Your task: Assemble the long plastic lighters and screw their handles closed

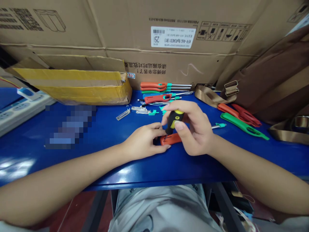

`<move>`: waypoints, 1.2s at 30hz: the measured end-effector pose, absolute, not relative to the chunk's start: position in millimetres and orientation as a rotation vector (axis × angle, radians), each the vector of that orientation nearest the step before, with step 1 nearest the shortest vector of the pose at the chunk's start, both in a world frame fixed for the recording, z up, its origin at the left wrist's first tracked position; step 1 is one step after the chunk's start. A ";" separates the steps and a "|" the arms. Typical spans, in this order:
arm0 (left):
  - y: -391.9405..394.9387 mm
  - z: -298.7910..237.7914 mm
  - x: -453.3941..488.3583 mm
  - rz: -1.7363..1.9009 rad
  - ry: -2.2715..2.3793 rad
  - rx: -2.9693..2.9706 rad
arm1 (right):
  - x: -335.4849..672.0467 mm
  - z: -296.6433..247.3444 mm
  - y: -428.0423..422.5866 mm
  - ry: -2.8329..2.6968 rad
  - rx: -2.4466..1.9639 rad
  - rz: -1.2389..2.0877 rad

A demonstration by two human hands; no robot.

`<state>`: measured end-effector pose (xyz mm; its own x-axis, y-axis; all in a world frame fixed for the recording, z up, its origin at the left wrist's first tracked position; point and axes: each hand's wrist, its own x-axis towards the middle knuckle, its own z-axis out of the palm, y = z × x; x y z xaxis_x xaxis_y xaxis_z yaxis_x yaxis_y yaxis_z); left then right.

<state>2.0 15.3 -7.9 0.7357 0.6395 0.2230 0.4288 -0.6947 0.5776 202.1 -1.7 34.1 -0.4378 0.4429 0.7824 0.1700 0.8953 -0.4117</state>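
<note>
My right hand (pixel 193 129) is closed around a short screwdriver (pixel 173 121) with a black and yellow handle, held upright with its tip down on an orange plastic handle piece (pixel 172 139) lying on the blue table (pixel 108 129). A metal rod with a teal collar (pixel 218 126) sticks out to the right from behind my right hand. My left hand (pixel 145 140) rests on the table with its fingers curled against the left end of the orange piece, holding it.
Behind lie more orange and green long-handled pieces (pixel 156 87), loose metal rods and teal parts (pixel 145 111), and orange and green handles (pixel 241 119) at right. A taped cardboard box (pixel 79 85), a power strip (pixel 21 103), brown straps (pixel 212 95) and big cartons (pixel 154 35) surround them.
</note>
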 end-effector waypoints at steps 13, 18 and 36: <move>15.2 -6.1 2.4 0.558 0.832 2.423 | 203.5 33.5 -1.1 -1.959 -0.585 0.444; 16.1 -9.7 2.5 0.562 0.811 2.433 | 200.7 32.8 3.2 -1.942 -0.501 0.244; 16.1 -7.5 3.2 0.550 0.816 2.423 | 198.2 33.1 4.7 -1.822 -0.621 -0.004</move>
